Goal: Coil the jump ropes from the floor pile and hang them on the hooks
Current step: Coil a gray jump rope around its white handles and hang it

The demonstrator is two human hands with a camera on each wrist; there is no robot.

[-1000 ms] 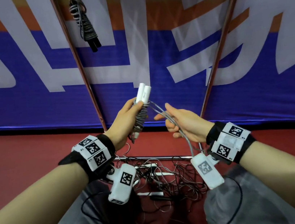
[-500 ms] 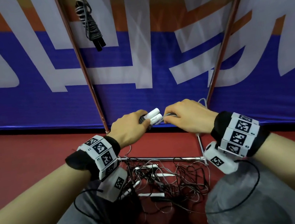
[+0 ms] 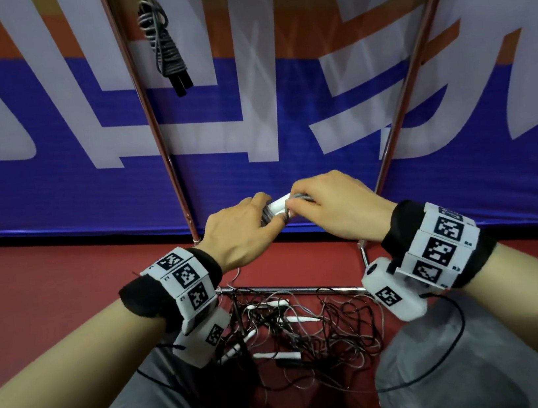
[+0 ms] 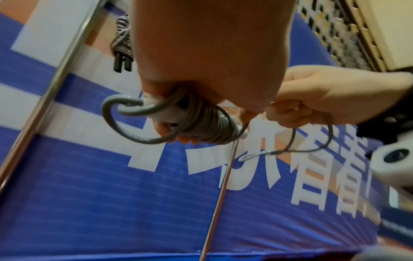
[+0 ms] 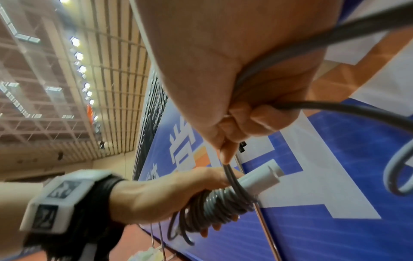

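Observation:
My left hand (image 3: 240,233) grips a grey jump rope bundle (image 4: 205,127) wound round its white handles (image 5: 261,178), held level in front of the banner. My right hand (image 3: 327,209) pinches the loose grey cord (image 5: 230,174) at the handles' right end; a slack loop (image 4: 310,144) hangs from its fingers. A coiled rope with black handles (image 3: 166,48) hangs high on the left pole of the rack. The pile of tangled ropes (image 3: 299,331) lies on the red floor below my wrists.
Two slanted metal poles (image 3: 152,123) (image 3: 412,55) and a low crossbar (image 3: 293,290) form the rack against a blue, white and orange banner (image 3: 86,195). My grey-clad knees (image 3: 456,367) flank the pile. Thin black camera cables (image 3: 453,344) trail from both wrists.
The bundle went from upright to level and lower. My right hand came over its end and closed on the cord, and both palms turned down.

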